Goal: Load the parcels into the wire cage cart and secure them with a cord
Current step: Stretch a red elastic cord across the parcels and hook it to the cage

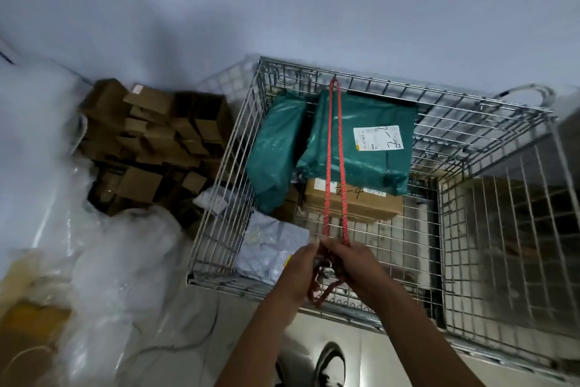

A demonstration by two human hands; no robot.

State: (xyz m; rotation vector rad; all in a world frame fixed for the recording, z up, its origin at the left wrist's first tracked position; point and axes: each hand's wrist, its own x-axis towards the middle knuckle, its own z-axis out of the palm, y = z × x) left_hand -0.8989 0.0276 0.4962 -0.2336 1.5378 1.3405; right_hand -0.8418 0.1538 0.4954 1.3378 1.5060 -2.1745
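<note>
Both hands are gripping the red cord (335,148) at the near rim of the wire cage cart (489,148): the left hand (299,272) is curling its fingers round the bunched cord just left of the knotting point, and the right hand (354,264) is closing round the strands beside it, the two hands touching or nearly so. Loose loops of cord are hanging below the hands, over the cart's near rail.

Cord: running as a doubled line from the hands across the open top of the cart to the far rail, where it is looping round the top wire.

Cart contents: a large green poly parcel (361,148) with a white label is lying beneath the cord; a second green parcel (274,148) is leaning against the left wall; a brown carton (357,201) is sitting under the large green one; a grey mailer (273,242) is lying in the near left corner.

Surroundings: a heap of small brown boxes (157,142) is lying left of the cart; clear plastic wrap (103,261) is spreading over the near left floor; one shoe (329,364) is showing at the bottom edge.
</note>
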